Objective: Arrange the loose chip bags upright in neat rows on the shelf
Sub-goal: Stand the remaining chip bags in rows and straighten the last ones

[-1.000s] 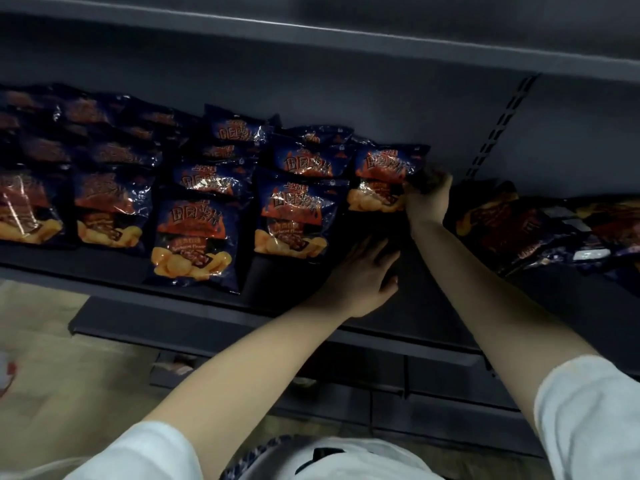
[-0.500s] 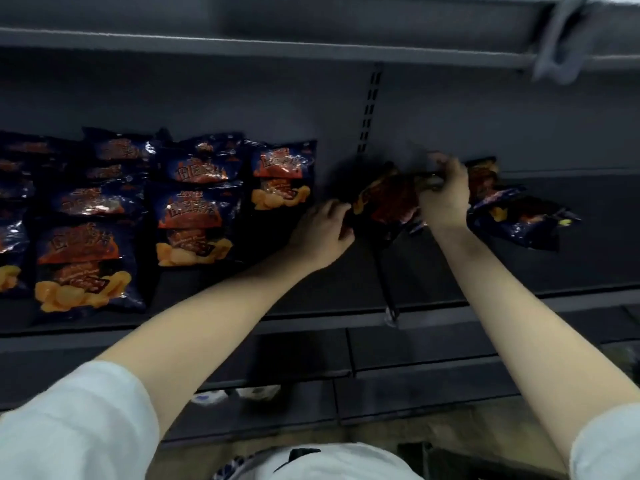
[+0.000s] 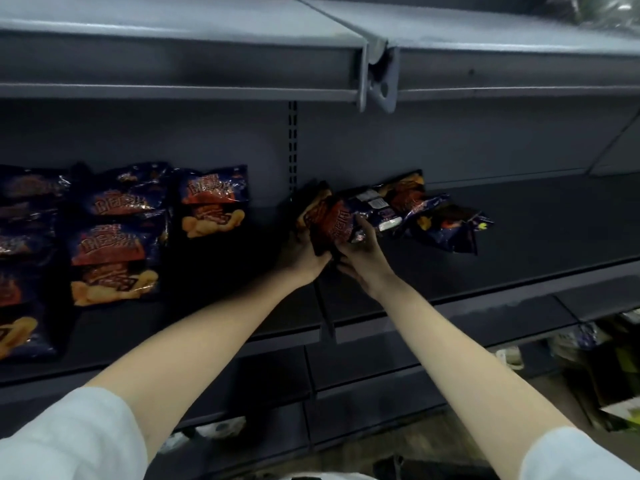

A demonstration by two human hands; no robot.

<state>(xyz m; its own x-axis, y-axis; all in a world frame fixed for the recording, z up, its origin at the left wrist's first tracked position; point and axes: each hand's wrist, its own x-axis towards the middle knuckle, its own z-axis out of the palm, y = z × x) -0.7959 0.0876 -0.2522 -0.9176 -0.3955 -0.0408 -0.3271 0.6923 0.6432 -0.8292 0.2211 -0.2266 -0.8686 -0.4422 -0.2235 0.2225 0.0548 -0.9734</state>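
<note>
I face a dark metal store shelf (image 3: 519, 244) that runs the full width of the view, with a grey back panel behind it and a second grey shelf (image 3: 180, 60) overhead. A slotted upright strip (image 3: 293, 147) runs down the back panel near the middle, splitting the shelving into a left and a right bay.

In the left bay, dark blue chip bags stand in rows facing me, each printed with a red-orange logo and yellow chips. The rightmost standing bag (image 3: 214, 199) sits at the back, alone in its column, with bare shelf in front of it. Beside it to the left is another column with a larger-looking front bag (image 3: 114, 261) nearer the shelf edge. More bags continue to the left and are cut off by the frame.

In the right bay, just past the upright strip, a small pile of loose chip bags (image 3: 429, 216) lies flat and jumbled near the back of the shelf, some overlapping, some showing white label panels.

Both my bare forearms reach up from white sleeves and meet at the left end of that pile. My left hand (image 3: 302, 258) and my right hand (image 3: 363, 261) are closed together on one chip bag (image 3: 330, 220), tilted on its side, red face toward me, at the bay divide. My left grips its lower left edge; my right fingers wrap its lower right side.
</note>
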